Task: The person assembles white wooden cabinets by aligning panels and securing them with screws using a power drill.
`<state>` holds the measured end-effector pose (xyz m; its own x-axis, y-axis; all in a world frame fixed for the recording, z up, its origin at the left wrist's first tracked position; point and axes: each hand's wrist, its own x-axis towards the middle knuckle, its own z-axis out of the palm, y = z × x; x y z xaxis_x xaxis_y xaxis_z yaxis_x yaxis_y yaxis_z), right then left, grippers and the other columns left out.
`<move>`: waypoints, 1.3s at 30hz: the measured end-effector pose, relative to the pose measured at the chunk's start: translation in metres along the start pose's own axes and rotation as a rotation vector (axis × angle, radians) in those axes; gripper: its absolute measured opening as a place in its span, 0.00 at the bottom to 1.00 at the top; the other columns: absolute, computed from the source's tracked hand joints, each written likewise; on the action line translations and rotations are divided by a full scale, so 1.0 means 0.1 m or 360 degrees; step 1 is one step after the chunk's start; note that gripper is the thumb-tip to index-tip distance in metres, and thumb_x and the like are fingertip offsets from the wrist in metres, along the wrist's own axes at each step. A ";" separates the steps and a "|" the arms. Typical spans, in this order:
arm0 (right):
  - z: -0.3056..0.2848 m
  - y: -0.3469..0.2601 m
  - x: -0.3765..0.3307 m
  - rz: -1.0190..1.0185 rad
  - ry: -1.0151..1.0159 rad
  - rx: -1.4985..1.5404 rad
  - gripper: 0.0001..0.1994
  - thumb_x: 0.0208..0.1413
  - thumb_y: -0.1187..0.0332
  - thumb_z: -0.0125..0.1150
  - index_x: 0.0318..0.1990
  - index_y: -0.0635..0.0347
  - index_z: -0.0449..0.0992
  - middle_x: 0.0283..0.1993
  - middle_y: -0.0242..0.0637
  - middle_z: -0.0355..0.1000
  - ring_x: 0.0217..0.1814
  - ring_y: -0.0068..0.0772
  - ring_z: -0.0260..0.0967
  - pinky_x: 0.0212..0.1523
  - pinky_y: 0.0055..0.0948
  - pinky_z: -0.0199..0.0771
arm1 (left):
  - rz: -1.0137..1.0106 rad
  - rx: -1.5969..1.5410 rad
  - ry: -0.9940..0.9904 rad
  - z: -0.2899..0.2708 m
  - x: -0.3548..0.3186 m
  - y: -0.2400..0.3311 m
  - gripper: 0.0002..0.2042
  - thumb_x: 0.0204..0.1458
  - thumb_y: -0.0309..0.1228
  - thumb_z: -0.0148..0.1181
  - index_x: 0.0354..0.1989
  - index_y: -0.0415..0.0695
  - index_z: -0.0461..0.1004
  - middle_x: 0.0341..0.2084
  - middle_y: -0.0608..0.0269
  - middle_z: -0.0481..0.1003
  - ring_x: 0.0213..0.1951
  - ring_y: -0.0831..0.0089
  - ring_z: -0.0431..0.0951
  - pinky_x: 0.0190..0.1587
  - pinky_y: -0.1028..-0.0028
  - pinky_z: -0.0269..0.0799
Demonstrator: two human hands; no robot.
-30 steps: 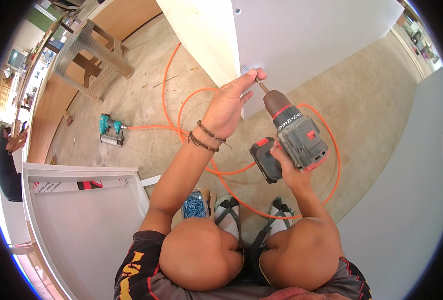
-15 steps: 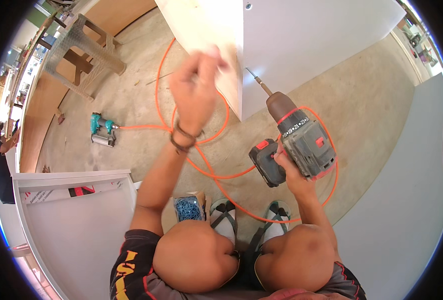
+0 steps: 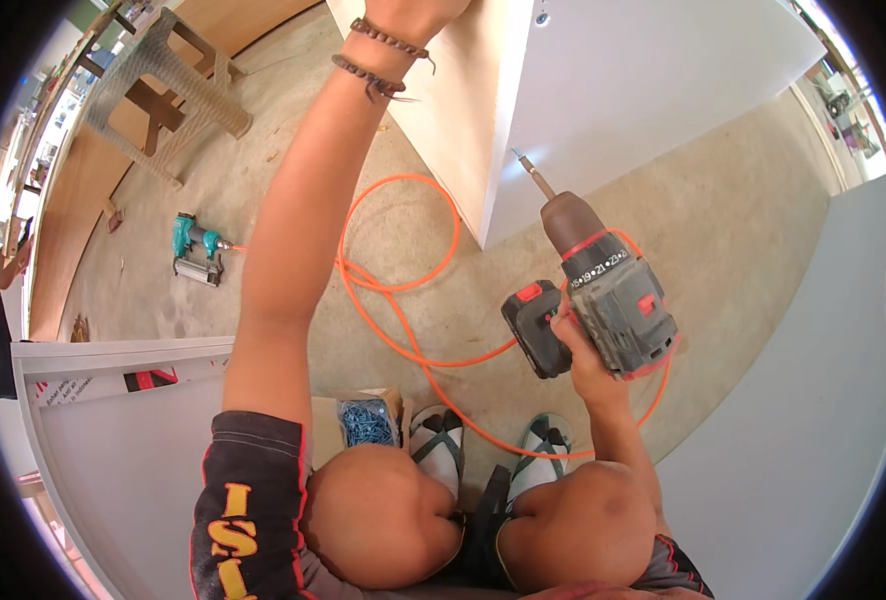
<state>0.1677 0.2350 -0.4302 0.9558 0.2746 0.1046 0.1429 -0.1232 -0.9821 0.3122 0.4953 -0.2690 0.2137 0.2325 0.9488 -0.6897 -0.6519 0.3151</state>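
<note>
small open cardboard box (image 3: 358, 420) of blue screws, by left knee

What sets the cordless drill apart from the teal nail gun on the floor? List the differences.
The cordless drill is grey and red, while the nail gun is teal. The drill is gripped in the right hand, bit aimed at the white panel; the nail gun lies untouched on the concrete floor. The nail gun joins the orange hose; the drill carries a battery pack. Both are pistol-shaped power tools.
</note>
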 end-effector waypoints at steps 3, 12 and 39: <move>0.04 0.00 -0.01 -0.0050 0.0005 0.0003 0.06 0.46 0.81 0.59 0.32 0.61 0.73 0.29 0.28 0.68 0.33 0.22 0.65 0.36 0.24 0.66 | -0.0025 -0.0153 0.0018 0.00 0.03 -0.05 0.25 0.67 0.43 0.42 0.24 0.35 0.73 0.23 0.62 0.70 0.29 0.75 0.68 0.36 0.73 0.64; -0.04 0.22 0.02 -0.0375 -0.0058 -0.0178 0.14 0.48 0.76 0.65 0.45 0.63 0.77 0.41 0.36 0.77 0.41 0.32 0.74 0.43 0.30 0.72 | -0.0028 -0.0112 -0.0013 0.02 0.04 -0.04 0.25 0.67 0.43 0.42 0.24 0.36 0.73 0.23 0.63 0.71 0.29 0.75 0.69 0.37 0.74 0.65; -0.18 0.56 -0.37 0.0014 0.0053 0.0437 0.23 0.43 0.72 0.74 0.47 0.65 0.71 0.42 0.35 0.76 0.41 0.26 0.74 0.45 0.29 0.73 | -0.2714 0.0938 -0.1590 -2.65 -3.46 2.95 0.10 0.55 0.31 0.57 0.27 0.36 0.75 0.19 0.57 0.76 0.24 0.77 0.76 0.27 0.73 0.70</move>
<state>0.1451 0.2011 -0.4858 0.9653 0.2429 0.0962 0.0636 0.1390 -0.9883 -0.1482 0.4136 -0.5099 0.6227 0.4692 -0.6261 0.7819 -0.4026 0.4760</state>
